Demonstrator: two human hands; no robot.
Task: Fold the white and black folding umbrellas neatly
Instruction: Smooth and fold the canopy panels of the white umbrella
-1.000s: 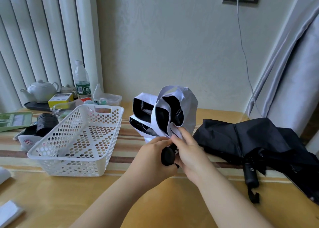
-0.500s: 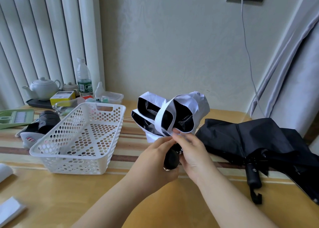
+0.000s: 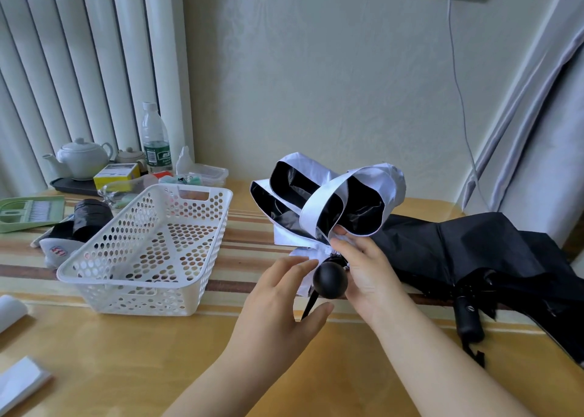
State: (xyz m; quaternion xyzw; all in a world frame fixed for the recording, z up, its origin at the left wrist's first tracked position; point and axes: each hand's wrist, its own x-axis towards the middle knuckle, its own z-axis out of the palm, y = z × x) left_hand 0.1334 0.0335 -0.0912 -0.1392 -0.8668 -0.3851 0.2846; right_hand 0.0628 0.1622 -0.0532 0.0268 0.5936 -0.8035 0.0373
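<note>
The white umbrella [image 3: 328,195], black inside, is held up over the middle of the table, its loose folds bulging upward and its round black handle end [image 3: 330,280] facing me. My right hand [image 3: 368,269] grips it just above the handle, with the thumb pressing the gathered fabric. To the handle's left, my left hand [image 3: 282,299] has relaxed, spread fingers; its fingertips lie near the white fabric and it holds nothing. Unfolded and crumpled, the black umbrella [image 3: 474,249] lies on the table at the right, its handle [image 3: 469,320] and strap pointing toward me.
A white perforated basket [image 3: 94,268] stands left of the hands. Behind it are a teapot [image 3: 82,157], a water bottle [image 3: 155,138], a yellow box [image 3: 117,173] and a black roll [image 3: 91,217]. A cable [image 3: 458,78] hangs from the wall socket. White paper [image 3: 19,382] lies at the front left.
My left hand has let go of the handle and opened. The white umbrella has tipped so that its handle end faces me, held by the right hand alone.
</note>
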